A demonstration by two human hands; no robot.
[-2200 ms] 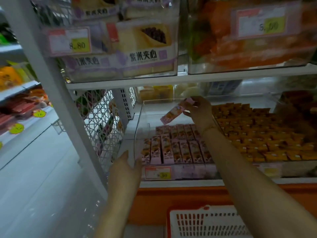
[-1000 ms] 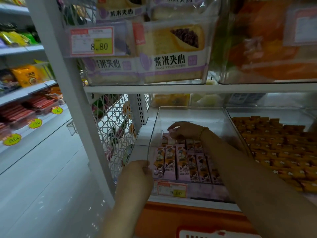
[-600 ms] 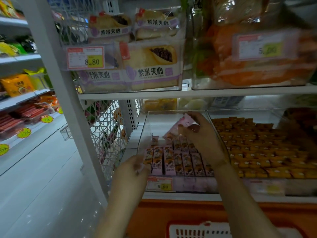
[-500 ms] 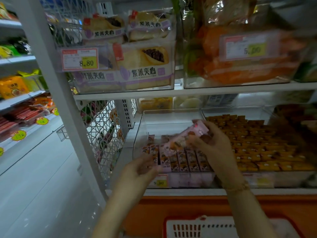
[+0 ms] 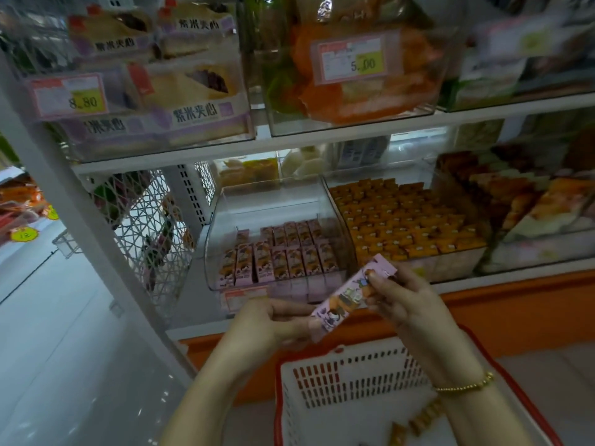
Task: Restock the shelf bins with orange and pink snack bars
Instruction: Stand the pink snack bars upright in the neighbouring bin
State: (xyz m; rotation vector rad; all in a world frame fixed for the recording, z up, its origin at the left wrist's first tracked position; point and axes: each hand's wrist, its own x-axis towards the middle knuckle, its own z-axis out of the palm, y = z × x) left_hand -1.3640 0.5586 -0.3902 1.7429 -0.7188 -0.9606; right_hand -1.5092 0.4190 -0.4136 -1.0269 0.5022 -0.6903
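Bar (image 5: 346, 299) between left hand (image 5: 269, 323) and right hand (image 5: 407, 305)

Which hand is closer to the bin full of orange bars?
Right. The right hand sits below the orange bar bin, near its front left corner; the left hand is farther left, below the pink bar bin.

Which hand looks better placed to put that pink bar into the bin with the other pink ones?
Probably the right hand: its fingers grip the upper end of the pink bar, the end nearest the pink bin. The left hand only pinches the lower end, down by the basket.
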